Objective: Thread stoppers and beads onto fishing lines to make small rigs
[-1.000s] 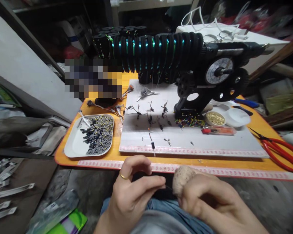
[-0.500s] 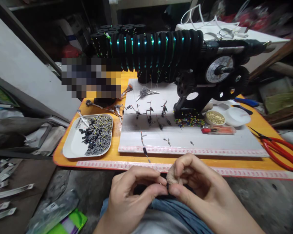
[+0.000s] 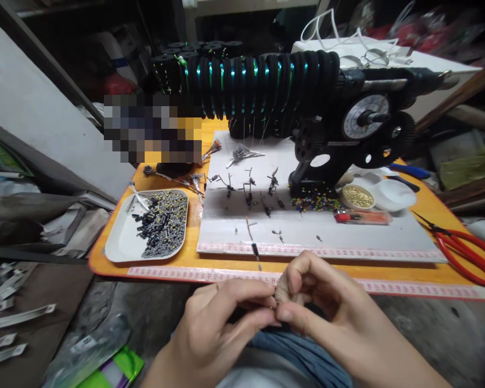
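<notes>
My left hand (image 3: 226, 318) and my right hand (image 3: 325, 307) meet in front of the table's front edge, fingertips pinched together. Something tiny lies between the fingertips; they hide most of it, and I cannot name it. Tan, cloth-like wrapping (image 3: 285, 288) covers a finger of my right hand. Just beyond the fingertips is a slim fishing-rig piece (image 3: 255, 249) with an orange tip, a black sleeve and a small grey bead. Whether a line joins it to my hands I cannot see. Similar small black pieces (image 3: 248, 196) lie on the white board (image 3: 327, 237).
A white tray (image 3: 119, 245) of grey and black beads stands left. Behind the board rises a black machine (image 3: 262, 86) with threaded spools. Coloured beads (image 3: 313, 202), a dish of gold bits (image 3: 358, 196), a red cutter (image 3: 361, 216) and red-handled scissors (image 3: 464, 253) lie right.
The slim piece with the black sleeve has shifted right, uncovering a small grey bead on the board. My left fingertips have closed in against my right ones, hiding the dark bit that showed between them.
</notes>
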Demonstrator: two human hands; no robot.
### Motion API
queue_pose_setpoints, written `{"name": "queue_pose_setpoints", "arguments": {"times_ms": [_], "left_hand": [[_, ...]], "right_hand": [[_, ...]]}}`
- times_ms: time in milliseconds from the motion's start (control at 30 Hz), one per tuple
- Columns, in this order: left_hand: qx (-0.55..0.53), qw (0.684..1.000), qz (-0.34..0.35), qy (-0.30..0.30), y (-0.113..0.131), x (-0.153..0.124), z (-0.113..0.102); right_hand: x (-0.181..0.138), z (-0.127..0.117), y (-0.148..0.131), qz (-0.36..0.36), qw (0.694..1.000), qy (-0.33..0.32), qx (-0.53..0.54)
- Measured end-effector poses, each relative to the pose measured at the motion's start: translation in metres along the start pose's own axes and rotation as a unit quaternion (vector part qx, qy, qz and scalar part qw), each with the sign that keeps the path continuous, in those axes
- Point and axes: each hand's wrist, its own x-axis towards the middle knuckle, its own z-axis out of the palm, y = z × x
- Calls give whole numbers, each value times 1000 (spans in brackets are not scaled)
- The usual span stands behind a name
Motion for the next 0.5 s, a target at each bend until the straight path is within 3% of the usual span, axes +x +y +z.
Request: {"name": "queue_pose_setpoints", "arguments": {"times_ms": [133, 200, 367, 500], "left_hand": [[82, 982, 128, -107, 4, 12, -13], [142, 964, 182, -134, 4, 19, -15], [224, 921, 315, -45, -7, 30, -5], [136, 955, 262, 18, -24, 26, 5]], "right_hand": [[8, -4, 1, 24, 999, -26, 37], [12, -6, 2, 31, 997, -42, 59], [14, -6, 4, -1, 999, -34, 36], [7, -3, 4, -89, 993, 27, -73]]}}
